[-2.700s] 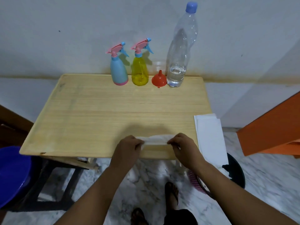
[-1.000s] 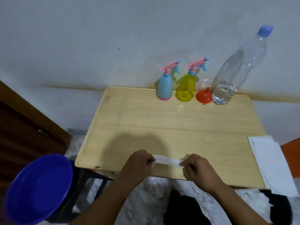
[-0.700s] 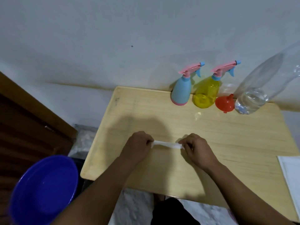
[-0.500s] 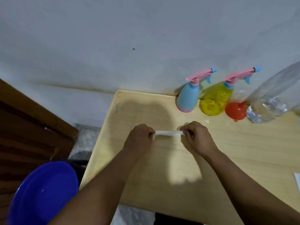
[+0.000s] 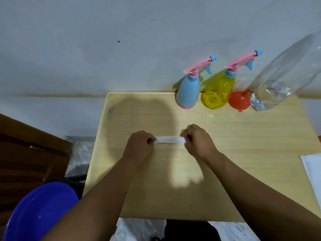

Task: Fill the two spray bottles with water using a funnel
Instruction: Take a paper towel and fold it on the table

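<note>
Blue spray bottle point(image 5: 188, 91) and yellow spray bottle point(image 5: 219, 89), caps on, stand beside the red funnel point(image 5: 239, 101) and water bottle point(image 5: 278, 79) at the table's point(image 5: 243, 136) far edge; filling looks unstarted, uncapping next. Left hand point(image 5: 139, 146) and right hand point(image 5: 199, 142) pinch a white strip point(image 5: 169, 139)
</note>
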